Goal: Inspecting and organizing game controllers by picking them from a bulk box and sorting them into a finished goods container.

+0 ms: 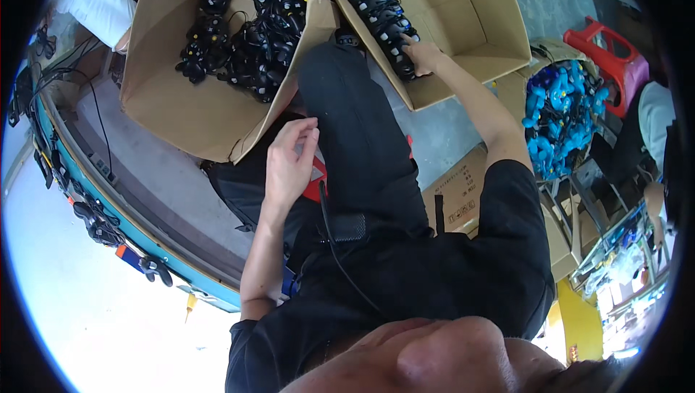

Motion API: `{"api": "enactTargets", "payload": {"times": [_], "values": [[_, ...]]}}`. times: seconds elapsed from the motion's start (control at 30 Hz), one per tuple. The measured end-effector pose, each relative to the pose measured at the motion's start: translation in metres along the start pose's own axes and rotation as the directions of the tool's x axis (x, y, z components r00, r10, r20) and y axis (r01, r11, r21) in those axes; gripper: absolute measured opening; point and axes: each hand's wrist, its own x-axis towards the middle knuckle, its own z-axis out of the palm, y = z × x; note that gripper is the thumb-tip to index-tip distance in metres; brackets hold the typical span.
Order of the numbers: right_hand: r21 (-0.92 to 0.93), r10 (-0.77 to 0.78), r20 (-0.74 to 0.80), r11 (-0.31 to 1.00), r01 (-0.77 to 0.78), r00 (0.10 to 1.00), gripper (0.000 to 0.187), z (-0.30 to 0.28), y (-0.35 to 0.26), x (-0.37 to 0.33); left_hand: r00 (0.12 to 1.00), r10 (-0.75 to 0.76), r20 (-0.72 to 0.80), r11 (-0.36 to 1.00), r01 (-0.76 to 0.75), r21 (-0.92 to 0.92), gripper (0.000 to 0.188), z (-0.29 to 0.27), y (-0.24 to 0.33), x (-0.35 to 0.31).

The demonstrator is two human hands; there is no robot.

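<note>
The right hand touches the near end of a row of black controllers in the right box; whether its fingers grip one, one cannot tell. The left hand, loosely curled, holds nothing. One row looks laid; a heap remains in the left box.

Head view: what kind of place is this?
Probably a factory or packing workshop: black plastic game controllers lie in an open brown cardboard box, bright blue plastic controllers are heaped nearby, and a long teal-edged workbench holds more.
</note>
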Motion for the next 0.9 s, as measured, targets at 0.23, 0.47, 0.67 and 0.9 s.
{"api": "enactTargets", "payload": {"times": [0.23,0.47,0.67,0.9], "values": [[-0.008,0.055,0.156,0.999,-0.054,0.986,0.080,0.005,-0.004,0.066,1.000,-0.009,0.028,1.000,0.009,0.022,0.018,-0.003,0.002,0.015],[-0.048,0.040,-0.001,0.998,-0.040,0.999,0.084,-0.055,-0.007,0.093,0.999,-0.042,0.011,0.999,0.042,0.007,0.015,-0.002,-0.005,0.021],[-0.103,-0.031,0.033,0.994,0.034,0.999,0.082,-0.058,0.002,0.126,1.000,-0.020,0.014,0.999,0.020,0.033,0.013,-0.003,-0.008,0.027],[-0.071,-0.031,-0.126,0.997,0.022,0.991,0.078,-0.085,0.002,0.135,0.998,-0.046,0.036,0.998,0.044,0.045,0.014,-0.004,-0.014,0.034]]}}
